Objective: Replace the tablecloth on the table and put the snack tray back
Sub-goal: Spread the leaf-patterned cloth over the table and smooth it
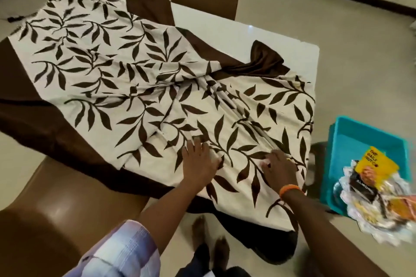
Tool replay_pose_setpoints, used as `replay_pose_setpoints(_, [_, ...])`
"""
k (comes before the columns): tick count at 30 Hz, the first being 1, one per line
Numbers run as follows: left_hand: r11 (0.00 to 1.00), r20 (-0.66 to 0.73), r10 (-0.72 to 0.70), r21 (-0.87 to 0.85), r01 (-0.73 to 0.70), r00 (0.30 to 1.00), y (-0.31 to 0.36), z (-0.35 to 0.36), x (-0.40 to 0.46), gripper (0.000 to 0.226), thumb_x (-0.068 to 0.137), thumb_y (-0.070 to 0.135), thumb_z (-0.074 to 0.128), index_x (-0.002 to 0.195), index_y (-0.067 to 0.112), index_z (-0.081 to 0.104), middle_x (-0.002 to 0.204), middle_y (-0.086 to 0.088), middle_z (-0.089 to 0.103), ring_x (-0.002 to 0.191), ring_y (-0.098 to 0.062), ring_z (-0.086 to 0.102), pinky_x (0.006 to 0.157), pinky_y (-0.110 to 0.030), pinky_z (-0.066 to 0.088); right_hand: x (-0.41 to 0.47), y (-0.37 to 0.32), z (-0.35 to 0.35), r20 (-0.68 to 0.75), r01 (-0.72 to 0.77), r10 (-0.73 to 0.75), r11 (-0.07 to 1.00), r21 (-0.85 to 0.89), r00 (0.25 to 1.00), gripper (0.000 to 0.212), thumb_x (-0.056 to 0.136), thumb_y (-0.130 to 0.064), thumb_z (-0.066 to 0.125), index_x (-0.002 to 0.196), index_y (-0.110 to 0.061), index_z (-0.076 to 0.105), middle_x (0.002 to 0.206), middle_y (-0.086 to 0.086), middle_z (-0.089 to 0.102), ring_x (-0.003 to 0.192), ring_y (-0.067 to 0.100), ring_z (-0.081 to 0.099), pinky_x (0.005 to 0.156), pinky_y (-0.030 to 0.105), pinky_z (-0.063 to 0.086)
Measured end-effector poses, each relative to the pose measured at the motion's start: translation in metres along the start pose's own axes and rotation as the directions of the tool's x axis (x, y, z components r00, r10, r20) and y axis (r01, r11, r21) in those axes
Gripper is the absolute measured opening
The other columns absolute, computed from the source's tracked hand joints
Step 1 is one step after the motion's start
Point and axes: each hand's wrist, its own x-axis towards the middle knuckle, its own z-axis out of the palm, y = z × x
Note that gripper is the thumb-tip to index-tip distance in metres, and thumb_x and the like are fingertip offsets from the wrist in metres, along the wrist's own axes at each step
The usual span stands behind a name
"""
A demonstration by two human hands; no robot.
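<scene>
Left hand (pixel 199 159): fingers straight, slightly spread, flat on the tablecloth (pixel 112 69) near the front edge. I read that as pinning or smoothing the fabric. Right hand (pixel 279 166): fingers curled down onto a ridge of gathered pleats. Pinching or just pressing, I can't tell. Both forearms reach forward and down from the near side, wrists low, orange band on the right wrist.

The cloth is only half spread: bunched at the middle, brown border folded up, and the far right of the white table (pixel 270 36) is bare. The snack tray (pixel 369 164) sits off the table to the right, packets in it, likely parked until the cloth lies flat.
</scene>
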Motion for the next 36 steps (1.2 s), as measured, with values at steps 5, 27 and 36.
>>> replay_pose_setpoints(5, [0.996,0.062,0.093,0.013,-0.094,0.994,0.005,-0.009,0.046,0.085,0.090,0.065,0.045,0.153,0.013,0.019,0.162,-0.021,0.009,0.147,-0.044,0.012,0.118,-0.055,0.018,0.030,0.000,-0.013,-0.055,-0.041,0.041,0.999,-0.004,0.998,0.026,0.093,-0.038,0.051,0.109,-0.020,0.062,0.113,0.004,0.064,0.104,0.028,0.059,0.090,0.043,0.043])
replay_pose_setpoints(27, [0.977,-0.141,0.205,-0.030,-0.211,0.969,0.126,-0.071,0.357,0.050,0.095,0.031,0.060,0.135,0.014,0.038,0.126,-0.010,0.045,0.095,-0.029,0.063,0.068,-0.036,0.054,0.453,0.045,-0.099,0.070,0.118,-0.136,0.971,0.209,0.988,0.025,0.085,-0.044,0.063,0.079,-0.021,0.055,0.088,0.006,0.061,0.089,0.031,0.061,0.068,0.032,0.040])
replay_pose_setpoints(36, [0.991,0.011,0.129,0.040,-0.129,0.992,0.157,-0.046,0.393,0.073,0.089,0.067,0.045,0.146,0.022,0.033,0.149,-0.011,0.035,0.132,-0.035,0.036,0.105,-0.054,0.033,0.534,0.181,-0.182,-0.256,-0.317,0.757,0.521,0.793,0.601,0.050,0.097,-0.018,0.050,0.142,-0.003,0.036,0.144,0.018,0.045,0.133,0.031,0.045,0.098,0.021,0.032])
